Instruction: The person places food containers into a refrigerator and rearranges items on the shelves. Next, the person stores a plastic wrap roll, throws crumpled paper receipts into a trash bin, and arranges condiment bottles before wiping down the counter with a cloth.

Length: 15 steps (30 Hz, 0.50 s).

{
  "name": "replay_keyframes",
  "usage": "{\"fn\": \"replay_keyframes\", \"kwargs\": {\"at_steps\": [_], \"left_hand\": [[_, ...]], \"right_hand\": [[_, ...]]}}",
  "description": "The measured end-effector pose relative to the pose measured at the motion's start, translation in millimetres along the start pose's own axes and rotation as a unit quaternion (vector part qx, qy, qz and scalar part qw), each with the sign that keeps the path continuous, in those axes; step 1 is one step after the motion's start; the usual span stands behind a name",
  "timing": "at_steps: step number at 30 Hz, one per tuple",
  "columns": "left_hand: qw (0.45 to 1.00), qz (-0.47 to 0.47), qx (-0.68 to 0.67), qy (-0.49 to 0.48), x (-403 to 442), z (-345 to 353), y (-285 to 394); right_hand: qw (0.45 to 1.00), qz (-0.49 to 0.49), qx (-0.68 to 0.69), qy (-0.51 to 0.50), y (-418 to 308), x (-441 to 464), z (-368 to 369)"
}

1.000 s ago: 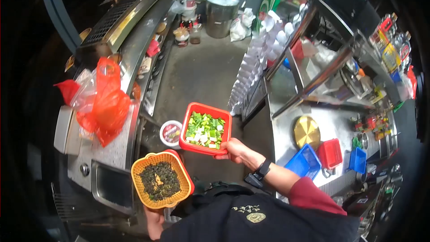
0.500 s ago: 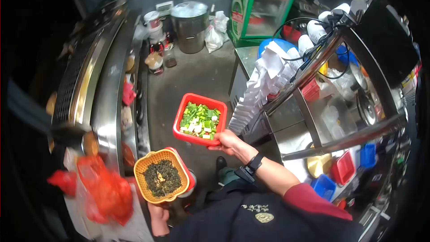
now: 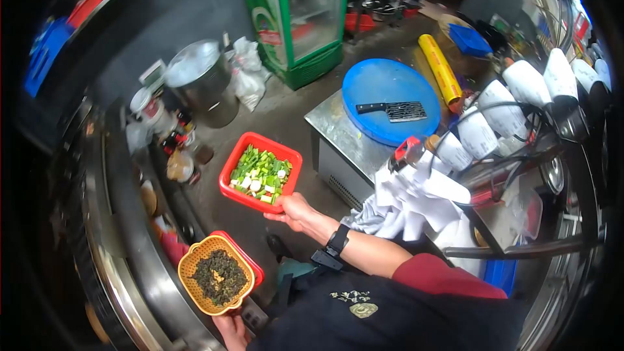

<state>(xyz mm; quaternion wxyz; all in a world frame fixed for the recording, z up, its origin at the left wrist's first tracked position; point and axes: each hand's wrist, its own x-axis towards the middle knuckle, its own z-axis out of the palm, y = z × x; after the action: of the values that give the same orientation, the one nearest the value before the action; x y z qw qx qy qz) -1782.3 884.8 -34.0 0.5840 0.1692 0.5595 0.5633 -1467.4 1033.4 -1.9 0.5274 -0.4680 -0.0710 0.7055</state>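
Both hands (image 3: 296, 213) on squarish plastic baskets (image 3: 248, 201)

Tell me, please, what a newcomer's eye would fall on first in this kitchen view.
Probably the red basket of chopped green vegetables, held out in the right hand, and the yellow basket of dark greens in the left hand. Next might come the round blue board with a black-handled cleaver lying on it, on the metal counter ahead.
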Motion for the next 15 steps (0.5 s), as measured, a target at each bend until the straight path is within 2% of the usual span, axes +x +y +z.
{"fn": "replay_keyframes", "kwargs": {"at_steps": [2,3,4,8,10,11,15], "left_hand": [[0.999,-0.008,0.002,-0.043,62,36,27],[1.000,-0.003,0.029,-0.008,74,78,49],[0.999,-0.003,0.049,-0.019,92,93,62],[0.985,-0.075,0.070,-0.139,213,130,89],[0.968,-0.085,0.110,-0.210,264,167,100],[0.962,-0.098,0.154,-0.203,271,185,114],[0.945,-0.140,0.173,-0.239,346,272,116]], "right_hand": [[0.994,-0.075,0.061,0.045,-26,45,6],[0.990,-0.092,0.080,0.075,-43,64,6],[0.987,-0.096,0.101,0.082,-52,75,-1],[0.944,-0.187,0.206,0.175,-118,107,10],[0.934,-0.236,0.195,0.186,-156,119,8],[0.925,-0.234,0.218,0.204,-157,124,-9],[0.883,-0.313,0.244,0.252,-218,151,-49]]}}
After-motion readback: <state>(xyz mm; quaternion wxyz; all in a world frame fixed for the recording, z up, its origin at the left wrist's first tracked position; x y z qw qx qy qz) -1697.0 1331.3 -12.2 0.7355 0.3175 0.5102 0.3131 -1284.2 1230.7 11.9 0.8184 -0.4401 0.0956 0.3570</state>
